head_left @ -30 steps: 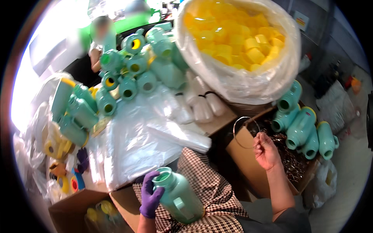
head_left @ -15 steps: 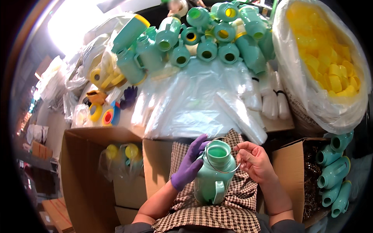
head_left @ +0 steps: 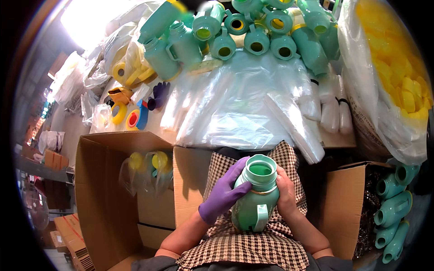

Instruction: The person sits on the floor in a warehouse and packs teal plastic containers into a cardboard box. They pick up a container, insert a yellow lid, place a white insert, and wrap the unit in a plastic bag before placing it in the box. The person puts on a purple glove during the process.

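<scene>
A pale green plastic jug (head_left: 246,210) with a wide threaded mouth stands upright over my lap, its handle facing me. My left hand (head_left: 222,194), in a purple glove, wraps round its left shoulder with the thumb across the front. From the other side my bare right hand (head_left: 285,193) grips the jug below the neck; its fingertips are partly hidden. A thin metal wire ring (head_left: 261,193) lies round the base of the neck, between my hands. Under the jug is a checked apron (head_left: 226,248).
Many more green jugs (head_left: 257,45) are heaped at the table's back. Clear plastic bags (head_left: 235,108) cover the table ahead. An open carton (head_left: 108,198) with bagged items stands left, another carton (head_left: 346,203) right, beside stacked jugs (head_left: 392,210). A sack (head_left: 361,104) holds yellow parts.
The wire ring has gone from hanging loose and tilted at the mouth to sitting round the neck base. My right hand has moved from the ring onto the jug's side. The view has shifted.
</scene>
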Demonstrator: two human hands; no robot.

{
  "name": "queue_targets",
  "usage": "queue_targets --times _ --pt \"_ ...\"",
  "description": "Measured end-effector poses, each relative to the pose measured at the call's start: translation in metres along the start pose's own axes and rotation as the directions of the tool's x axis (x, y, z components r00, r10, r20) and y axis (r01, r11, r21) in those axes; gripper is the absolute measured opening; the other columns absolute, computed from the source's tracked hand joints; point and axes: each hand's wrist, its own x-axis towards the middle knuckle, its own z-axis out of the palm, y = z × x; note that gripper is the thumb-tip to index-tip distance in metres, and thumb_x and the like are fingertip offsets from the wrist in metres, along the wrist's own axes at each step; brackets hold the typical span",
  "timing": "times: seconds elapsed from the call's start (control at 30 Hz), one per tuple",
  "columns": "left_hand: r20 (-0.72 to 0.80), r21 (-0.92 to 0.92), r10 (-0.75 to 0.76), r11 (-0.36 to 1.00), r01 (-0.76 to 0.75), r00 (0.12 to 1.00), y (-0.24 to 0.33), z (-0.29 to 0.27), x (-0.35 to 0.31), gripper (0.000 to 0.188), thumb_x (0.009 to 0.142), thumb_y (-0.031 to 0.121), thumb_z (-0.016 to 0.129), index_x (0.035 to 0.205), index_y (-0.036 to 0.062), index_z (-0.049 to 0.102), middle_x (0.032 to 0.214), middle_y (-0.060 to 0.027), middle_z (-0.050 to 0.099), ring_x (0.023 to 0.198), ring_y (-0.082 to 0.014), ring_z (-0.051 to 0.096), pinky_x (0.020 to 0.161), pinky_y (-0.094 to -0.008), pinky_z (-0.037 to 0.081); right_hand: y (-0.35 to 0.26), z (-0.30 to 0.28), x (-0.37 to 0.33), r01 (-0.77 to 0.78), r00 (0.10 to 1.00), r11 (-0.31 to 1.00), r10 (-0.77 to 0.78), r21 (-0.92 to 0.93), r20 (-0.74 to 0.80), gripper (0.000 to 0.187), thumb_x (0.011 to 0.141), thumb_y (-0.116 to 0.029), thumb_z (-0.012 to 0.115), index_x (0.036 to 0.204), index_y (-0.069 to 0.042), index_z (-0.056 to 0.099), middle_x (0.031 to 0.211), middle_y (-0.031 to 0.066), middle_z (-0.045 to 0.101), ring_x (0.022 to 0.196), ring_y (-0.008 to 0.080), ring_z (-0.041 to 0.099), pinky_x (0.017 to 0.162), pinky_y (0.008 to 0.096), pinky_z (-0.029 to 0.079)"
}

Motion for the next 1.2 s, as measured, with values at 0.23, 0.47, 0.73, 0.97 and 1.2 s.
queue_targets --times 0.23,0.47,0.73,0.97,1.2 --pt "-0.078 0.281 0.193 0.945 -0.164 0.978 0.001 0.006 -0.010 0.050 0.101 0.029 0.047 0.139 -0.0041 0.049 0.145 -0.0220 0.048 0.136 -0.0348 0.046 0.114 -0.0396 0.034 -0.002 0.007 -0.001 -0.159 0.985 0.987 0.160 0.017 -0.065 0.048 0.106 -0.028 0.039 0.133 0.007 0.057 0.135 0.0165 0.058 0.128 0.0232 0.052 0.111 0.0363 0.037" --pt "-0.099 -0.048 0.075 0.996 -0.080 0.992 0.000 0.021 -0.024 0.043 0.100 0.018 0.042 0.135 -0.0035 0.055 0.147 -0.0206 0.048 0.139 -0.0313 0.044 0.116 -0.0393 0.033 -0.028 0.002 -0.016 -0.112 0.993 0.988 0.107 -0.109 -0.048 0.051 0.098 -0.028 0.043 0.135 0.006 0.054 0.126 0.0129 0.057 0.115 0.0185 0.056 0.102 0.0312 0.043" --pt "-0.017 -0.078 -0.054 0.996 0.052 0.998 0.008 0.003 -0.050 0.038 0.100 0.012 0.044 0.131 -0.0038 0.058 0.142 -0.0210 0.053 0.131 -0.0268 0.053 0.110 -0.0370 0.040 -0.041 0.013 -0.032 -0.177 0.984 0.976 0.180 -0.125 0.013 0.046 0.098 -0.021 0.051 0.138 -0.001 0.059 0.104 0.0067 0.054 0.104 0.0140 0.053 0.096 0.0294 0.042" --pt "0.236 0.765 0.564 0.394 -0.509 0.791 0.055 -0.003 -0.031 0.038 0.088 0.015 0.063 0.124 0.0047 0.063 0.135 -0.0176 0.057 0.132 -0.0355 0.049 0.113 -0.0456 0.036 -0.006 0.005 0.047 -0.408 0.884 0.905 0.360 0.120 0.298 0.037 0.099 -0.028 0.051 0.117 -0.002 0.070 0.111 0.0073 0.069 0.101 0.0166 0.063 0.093 0.0360 0.050" --pt "0.785 0.616 0.163 -0.103 -0.781 0.598 0.062 -0.017 0.022 0.029 0.081 0.020 0.063 0.109 0.0189 0.067 0.115 -0.0059 0.061 0.112 -0.0307 0.060 0.087 -0.0406 0.055 -0.124 -0.068 0.073 0.546 0.818 0.520 -0.499 -0.657 0.285 0.037 0.086 -0.011 0.072 0.122 -0.005 0.064 0.117 0.0109 0.064 0.108 0.0229 0.059 0.099 0.0392 0.046"
